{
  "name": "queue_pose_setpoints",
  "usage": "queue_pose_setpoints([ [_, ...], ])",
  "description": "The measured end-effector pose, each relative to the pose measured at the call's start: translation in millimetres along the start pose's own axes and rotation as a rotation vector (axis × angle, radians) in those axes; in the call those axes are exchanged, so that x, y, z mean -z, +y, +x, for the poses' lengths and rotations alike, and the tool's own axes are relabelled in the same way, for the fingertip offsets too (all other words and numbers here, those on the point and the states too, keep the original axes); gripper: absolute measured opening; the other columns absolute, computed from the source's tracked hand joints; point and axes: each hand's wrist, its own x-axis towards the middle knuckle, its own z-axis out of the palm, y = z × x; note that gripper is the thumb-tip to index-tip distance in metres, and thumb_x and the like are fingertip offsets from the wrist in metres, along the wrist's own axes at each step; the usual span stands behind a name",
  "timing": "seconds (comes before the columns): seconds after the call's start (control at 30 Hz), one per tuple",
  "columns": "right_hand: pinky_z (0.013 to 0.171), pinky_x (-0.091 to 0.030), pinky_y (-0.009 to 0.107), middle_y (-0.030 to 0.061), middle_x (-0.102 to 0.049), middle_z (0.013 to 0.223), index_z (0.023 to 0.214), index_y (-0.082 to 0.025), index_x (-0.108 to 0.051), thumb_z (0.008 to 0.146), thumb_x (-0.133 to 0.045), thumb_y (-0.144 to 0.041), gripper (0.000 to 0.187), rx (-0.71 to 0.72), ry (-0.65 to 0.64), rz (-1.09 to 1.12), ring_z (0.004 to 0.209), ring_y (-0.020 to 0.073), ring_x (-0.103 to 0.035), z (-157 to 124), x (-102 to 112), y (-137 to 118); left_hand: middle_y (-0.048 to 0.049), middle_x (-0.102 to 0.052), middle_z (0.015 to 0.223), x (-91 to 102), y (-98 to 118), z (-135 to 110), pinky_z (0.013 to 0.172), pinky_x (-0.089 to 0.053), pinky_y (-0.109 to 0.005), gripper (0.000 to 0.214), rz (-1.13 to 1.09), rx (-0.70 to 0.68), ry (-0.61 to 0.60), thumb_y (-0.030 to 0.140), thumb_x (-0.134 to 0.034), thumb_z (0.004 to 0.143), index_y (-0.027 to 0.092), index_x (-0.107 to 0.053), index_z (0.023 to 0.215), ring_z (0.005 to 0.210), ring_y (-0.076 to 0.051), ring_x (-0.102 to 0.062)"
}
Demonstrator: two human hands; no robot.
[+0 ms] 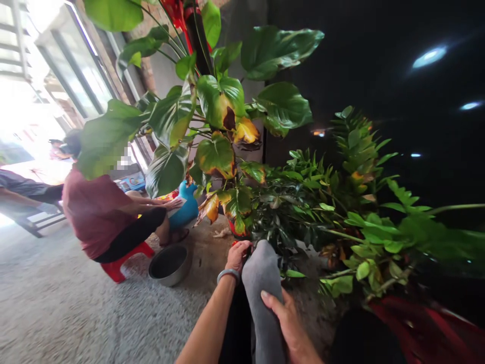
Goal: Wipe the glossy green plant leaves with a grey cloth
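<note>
My left hand (237, 256), with a silver bangle on the wrist, is closed in a grip at the upper left edge of a grey cloth-covered shape (261, 283). My right hand (288, 323) lies on the lower right side of that grey cloth, fingers pressed along it. Right behind the cloth stands a potted plant (215, 131) with big green and yellowing leaves, and a dense dark green bush (303, 202) spreads to its right.
A person in a red shirt (94, 212) sits on a low red stool (121, 263) at the left, hands on a blue object (186, 207). A metal bowl (170, 264) rests on the grey floor. Bright windows (71, 71) fill the upper left.
</note>
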Motion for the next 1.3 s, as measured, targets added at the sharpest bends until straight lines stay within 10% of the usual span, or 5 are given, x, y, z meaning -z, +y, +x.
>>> queue_pose_setpoints([
  [0.33,0.087,-0.048,0.042,0.0104,-0.075,0.091,0.091,-0.022,-0.07,0.046,-0.082,-0.03,0.048,0.408,0.338,-0.476,0.095,0.0351,-0.066,24.7,25.2,-7.8,-0.0091,-0.072,0.103,-4.7,-14.4,-110.0,0.077,-0.05,-0.029,0.057,-0.128,0.006,-0.187,0.034,-0.089,0.046,0.017,-0.073,0.098,0.091,-0.023,-0.064],
  [0.67,0.087,-0.05,0.042,0.0114,-0.072,0.102,0.104,-0.02,-0.071,0.064,-0.065,-0.032,0.042,0.697,-0.066,-0.917,0.097,0.0306,-0.065,37.3,39.2,-0.9,-0.0042,-0.071,0.077,-0.3,-27.7,-127.2,0.079,-0.051,-0.033,0.053,-0.205,0.251,-0.222,0.028,-0.091,0.042,0.015,-0.07,0.089,0.077,-0.023,-0.067],
  [0.83,0.093,-0.044,0.051,0.0188,-0.067,0.107,0.106,-0.016,-0.066,0.074,-0.055,-0.045,0.045,1.025,0.531,-0.838,0.102,0.0342,-0.059,79.6,63.5,-73.4,-0.0027,-0.071,0.07,16.1,-27.4,-117.3,0.058,-0.049,-0.025,0.048,-0.161,0.167,-0.224,0.029,-0.087,0.049,0.015,-0.068,0.091,0.057,-0.016,-0.064],
  [0.97,0.097,-0.039,0.052,0.022,-0.061,0.118,0.118,-0.012,-0.059,0.066,-0.057,-0.043,0.061,0.774,0.673,-0.684,0.114,0.0378,-0.053,117.8,75.9,-89.0,-0.0033,-0.071,0.067,22.3,-28.1,-112.7,0.053,-0.047,-0.024,0.053,-0.121,0.179,-0.253,0.029,-0.088,0.049,0.014,-0.068,0.097,0.054,-0.017,-0.063],
  [1.3,0.038,-0.034,0.027,-0.0004,-0.055,0.046,0.057,-0.024,-0.054,0.057,-0.06,-0.053,0.03,0.37,0.247,-0.378,0.038,0.0127,-0.044,121.9,62.7,-60.0,-0.0047,-0.071,0.067,19.5,19.5,-121.4,0.058,-0.051,-0.027,0.046,0.005,0.142,-0.216,0.03,-0.087,0.049,0.013,-0.072,0.089,0.058,-0.02,-0.066],
])
